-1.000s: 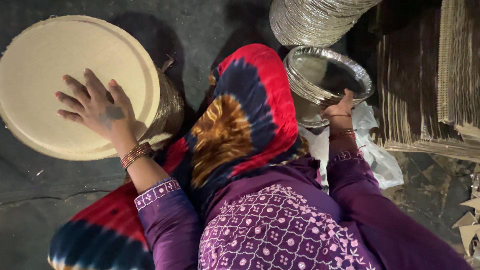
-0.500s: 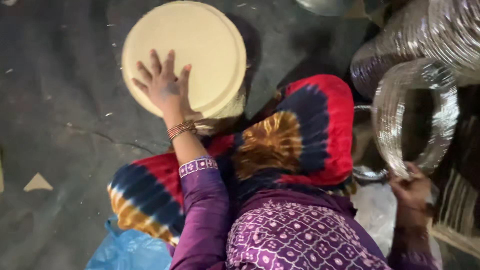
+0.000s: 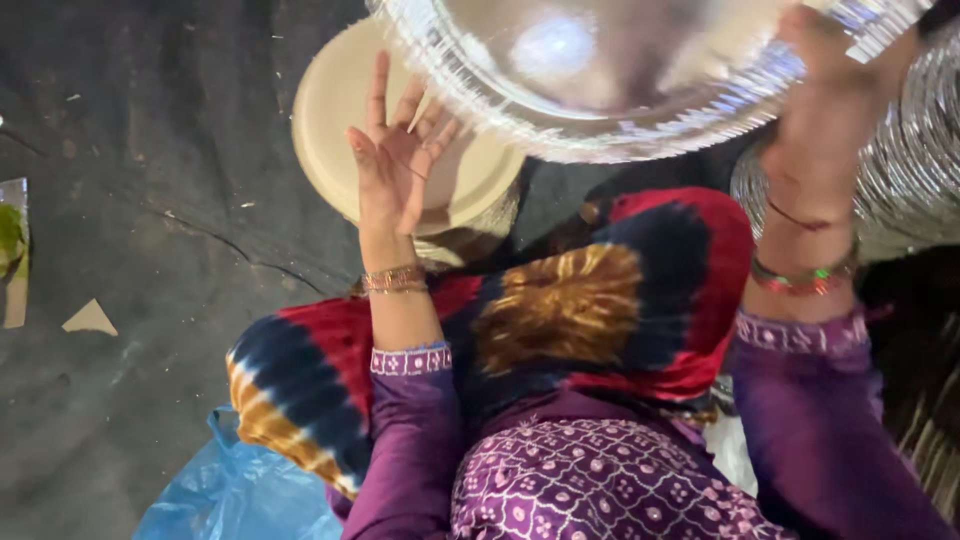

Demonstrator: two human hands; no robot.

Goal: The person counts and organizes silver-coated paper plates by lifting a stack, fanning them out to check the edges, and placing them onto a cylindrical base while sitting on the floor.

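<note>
My right hand [image 3: 830,110] grips a shiny silver foil plate [image 3: 600,70] by its rim and holds it up near the top of the view, bowl side facing me. My left hand [image 3: 395,165] is raised with the palm up and the fingers spread, just under the silver plate's left edge and holding nothing. Below that hand lies a stack of round beige paper plates [image 3: 340,130] on the dark floor. A red, blue and yellow tie-dye cloth [image 3: 560,310] covers my lap between the purple sleeves.
A tall stack of silver plates [image 3: 920,170] stands at the right edge. A blue plastic bag [image 3: 230,490] lies at the lower left. Small cardboard scraps [image 3: 90,318] sit on the dark floor to the left.
My right hand has lifted the silver plate off the right stack and swung it up and left. My left hand left the beige stack and turned palm up.
</note>
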